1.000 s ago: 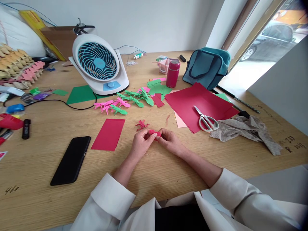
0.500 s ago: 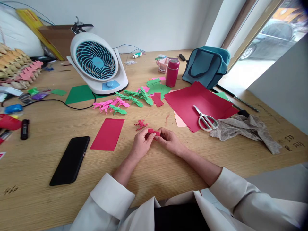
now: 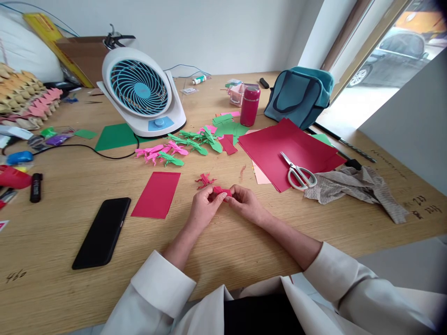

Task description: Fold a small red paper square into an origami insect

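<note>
A small folded piece of red paper (image 3: 222, 190) is pinched between my two hands, just above the wooden table. My left hand (image 3: 205, 204) is closed on its left side, thumb along the near edge. On the right side my right hand (image 3: 246, 204) grips it with thumb and bent fingers. My fingers hide part of the folds. Just beyond them lies a small red folded-paper figure (image 3: 205, 180) with thin legs. A flat red paper rectangle (image 3: 156, 195) rests left of my left hand.
Pink and green folded figures (image 3: 190, 143) lie behind my hands, before a white fan (image 3: 143, 93). Scissors (image 3: 298, 172) sit on red sheets (image 3: 279, 144) at right, beside a crumpled cloth (image 3: 349, 186). A black phone (image 3: 102, 232), red flask (image 3: 250, 106) and blue bag (image 3: 300, 95) stand or lie around.
The folded red paper has shifted very slightly in my fingers, and more of its top edge shows. Both hands keep their grip in nearly the same place.
</note>
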`<act>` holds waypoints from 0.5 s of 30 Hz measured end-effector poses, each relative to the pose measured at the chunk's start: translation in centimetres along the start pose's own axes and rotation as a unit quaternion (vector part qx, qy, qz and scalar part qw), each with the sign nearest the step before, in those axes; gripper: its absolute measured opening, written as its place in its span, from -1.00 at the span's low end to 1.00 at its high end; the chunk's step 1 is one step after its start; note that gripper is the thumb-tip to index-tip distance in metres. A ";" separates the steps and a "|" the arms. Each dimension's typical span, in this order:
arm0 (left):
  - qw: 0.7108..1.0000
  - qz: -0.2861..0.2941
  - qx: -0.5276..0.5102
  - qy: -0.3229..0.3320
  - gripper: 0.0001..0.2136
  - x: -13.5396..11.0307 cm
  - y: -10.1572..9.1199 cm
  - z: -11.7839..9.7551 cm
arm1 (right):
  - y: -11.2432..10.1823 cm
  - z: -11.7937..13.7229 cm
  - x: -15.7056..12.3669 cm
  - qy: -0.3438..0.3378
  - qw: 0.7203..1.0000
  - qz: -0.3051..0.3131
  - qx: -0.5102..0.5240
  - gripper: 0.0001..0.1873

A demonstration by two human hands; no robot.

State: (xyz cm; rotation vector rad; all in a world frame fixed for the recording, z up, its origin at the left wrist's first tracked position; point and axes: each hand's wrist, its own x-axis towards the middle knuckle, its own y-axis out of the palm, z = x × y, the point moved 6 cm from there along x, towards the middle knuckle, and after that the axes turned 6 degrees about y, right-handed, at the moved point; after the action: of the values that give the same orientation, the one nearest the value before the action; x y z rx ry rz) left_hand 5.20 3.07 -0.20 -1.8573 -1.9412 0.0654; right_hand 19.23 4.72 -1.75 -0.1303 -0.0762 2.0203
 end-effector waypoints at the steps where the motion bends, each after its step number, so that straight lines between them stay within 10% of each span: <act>1: 1.000 -0.001 0.004 0.002 -0.83 0.0 0.0 0.0 | 0.0 0.0 0.0 -0.001 1.000 0.003 0.000 -0.61; 15: 1.000 -0.021 0.014 -0.003 -0.82 0.0 -0.5 -0.2 | -0.1 0.4 -0.1 0.016 1.000 0.007 0.003 -0.62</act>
State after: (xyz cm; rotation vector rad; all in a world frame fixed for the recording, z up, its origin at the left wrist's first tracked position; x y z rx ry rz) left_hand 4.84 2.98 0.15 -1.7995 -1.9728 0.0845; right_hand 19.27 4.67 -1.31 -0.1592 -0.0491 2.0307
